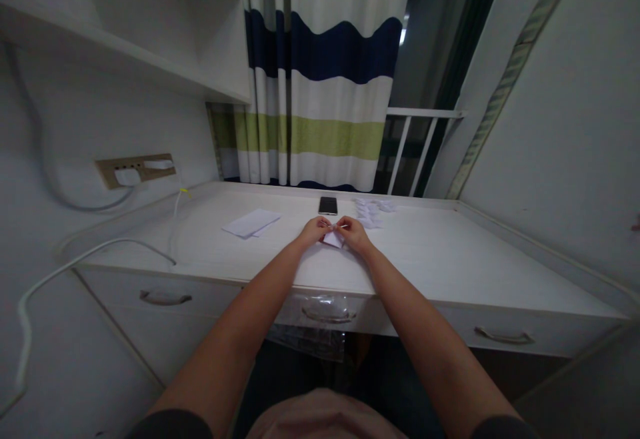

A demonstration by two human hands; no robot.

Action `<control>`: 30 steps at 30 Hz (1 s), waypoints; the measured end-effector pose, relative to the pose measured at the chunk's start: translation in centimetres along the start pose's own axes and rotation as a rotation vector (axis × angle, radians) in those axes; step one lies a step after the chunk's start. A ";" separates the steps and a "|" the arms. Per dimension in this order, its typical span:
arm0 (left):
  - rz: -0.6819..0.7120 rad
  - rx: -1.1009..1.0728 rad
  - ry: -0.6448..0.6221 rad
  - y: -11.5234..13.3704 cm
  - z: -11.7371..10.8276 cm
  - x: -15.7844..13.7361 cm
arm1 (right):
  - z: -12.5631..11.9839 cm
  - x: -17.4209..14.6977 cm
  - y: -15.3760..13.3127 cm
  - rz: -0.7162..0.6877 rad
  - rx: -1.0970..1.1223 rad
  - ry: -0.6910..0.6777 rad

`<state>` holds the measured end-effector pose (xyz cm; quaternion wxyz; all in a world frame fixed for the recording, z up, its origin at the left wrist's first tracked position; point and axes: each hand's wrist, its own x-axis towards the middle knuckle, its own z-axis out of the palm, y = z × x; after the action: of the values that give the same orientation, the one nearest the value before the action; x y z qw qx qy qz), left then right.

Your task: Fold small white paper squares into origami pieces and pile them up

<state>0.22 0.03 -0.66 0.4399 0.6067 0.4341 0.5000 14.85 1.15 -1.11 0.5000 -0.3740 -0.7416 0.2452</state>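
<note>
Both hands meet over the middle of the white desk [415, 259]. My left hand [315, 229] pinches the upper left edge of a small folded piece of white paper [334, 238]. My right hand [353, 232] grips the same paper from the other side, fingertips close to the left ones. Part of the paper is hidden by the fingers, and something dark reddish shows under its edge. Just behind the hands lies a dark phone [328, 206]. To the right of it sit several small folded white paper pieces [369, 212].
White paper sheets [253, 222] lie on the desk's left side. A white cable [115, 242] runs over the left edge from a wall socket [135, 170]. A striped curtain [340, 92] hangs behind the desk. Drawers with handles [504, 336] line the front.
</note>
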 end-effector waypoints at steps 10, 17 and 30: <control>0.001 -0.008 0.007 -0.3 0.0 0.5 | 0.2 -0.4 -1.3 -0.043 -0.126 -0.018; -0.009 -0.071 -0.002 -0.1 0.2 0.4 | 0.2 -0.4 -1.2 -0.127 -0.208 -0.014; -0.031 -0.115 0.045 0.4 0.0 0.0 | 0.3 -0.2 -0.5 0.004 -0.099 -0.003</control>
<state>0.26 -0.07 -0.24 0.4718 0.5624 0.4235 0.5307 14.45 0.68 -0.97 0.4792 -0.3994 -0.7528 0.2101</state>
